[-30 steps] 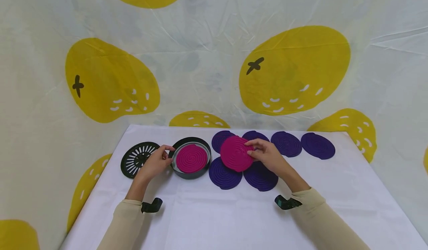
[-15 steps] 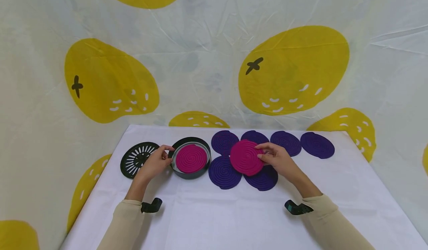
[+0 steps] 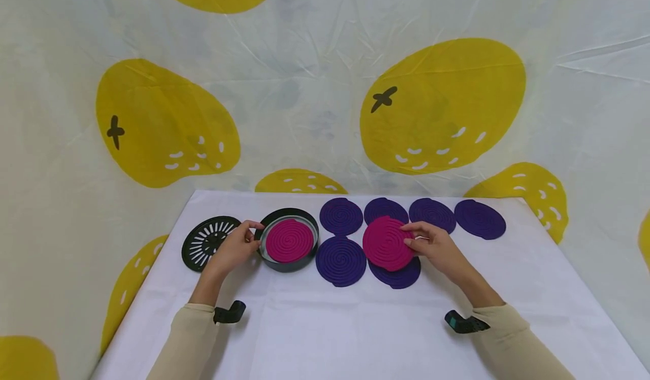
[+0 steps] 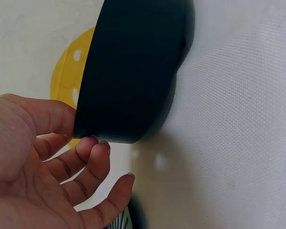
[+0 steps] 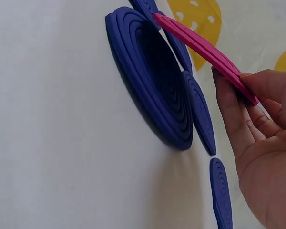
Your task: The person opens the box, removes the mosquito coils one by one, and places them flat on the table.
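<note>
My right hand (image 3: 431, 244) pinches a pink spiral coaster (image 3: 388, 243) by its right edge. It is held above the table, over a purple spiral coaster (image 3: 396, 276) that it partly covers in the head view. In the right wrist view the pink coaster (image 5: 205, 50) appears edge-on between thumb and fingers. My left hand (image 3: 236, 248) grips the left rim of a round dark holder (image 3: 290, 266), thumb on one side and fingertips at the other. Inside that holder lies another pink coaster (image 3: 289, 241). The holder's dark outer wall (image 4: 133, 71) fills much of the left wrist view.
A black slotted round lid (image 3: 195, 247) lies left of the holder, partly behind my left hand. Purple coasters line the back, among them one at far right (image 3: 479, 219) and one beside the holder (image 3: 341, 261). A white cloth (image 3: 315, 335) covers the table.
My right hand has moved right with the pink coaster, uncovering the purple coasters nearer the holder. The left hand has stayed at the holder's rim.
</note>
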Available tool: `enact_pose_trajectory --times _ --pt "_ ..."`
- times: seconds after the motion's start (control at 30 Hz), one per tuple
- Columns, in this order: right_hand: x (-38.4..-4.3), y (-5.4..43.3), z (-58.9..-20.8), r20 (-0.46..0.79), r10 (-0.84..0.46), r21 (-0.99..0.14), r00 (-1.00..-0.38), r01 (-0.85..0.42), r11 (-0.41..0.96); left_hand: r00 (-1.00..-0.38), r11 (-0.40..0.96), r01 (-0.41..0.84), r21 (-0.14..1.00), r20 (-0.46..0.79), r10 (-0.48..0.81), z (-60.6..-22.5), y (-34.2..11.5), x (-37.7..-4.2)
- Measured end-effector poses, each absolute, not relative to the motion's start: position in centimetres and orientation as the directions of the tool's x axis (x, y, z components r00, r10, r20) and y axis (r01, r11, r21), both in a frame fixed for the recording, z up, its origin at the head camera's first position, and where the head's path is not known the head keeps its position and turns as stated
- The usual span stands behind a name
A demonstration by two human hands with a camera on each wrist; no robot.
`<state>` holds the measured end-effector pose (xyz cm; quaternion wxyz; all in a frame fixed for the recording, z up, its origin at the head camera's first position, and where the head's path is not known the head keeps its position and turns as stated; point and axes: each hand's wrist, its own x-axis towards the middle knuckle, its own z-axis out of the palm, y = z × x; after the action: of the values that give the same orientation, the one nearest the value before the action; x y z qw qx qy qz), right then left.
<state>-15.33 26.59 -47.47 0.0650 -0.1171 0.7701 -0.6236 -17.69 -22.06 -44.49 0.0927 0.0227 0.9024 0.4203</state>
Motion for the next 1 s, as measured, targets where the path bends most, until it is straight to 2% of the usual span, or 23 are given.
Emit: enact_pose_trajectory --times 1.0 --pt "-12.8 31.2 -48.0 0.034 -0.207 -0.972 -0.978 -0.08 0.221 -0.982 0.643 -0.042 0.764 -0.151 0.116 -44.5 -22.0 -17.8"
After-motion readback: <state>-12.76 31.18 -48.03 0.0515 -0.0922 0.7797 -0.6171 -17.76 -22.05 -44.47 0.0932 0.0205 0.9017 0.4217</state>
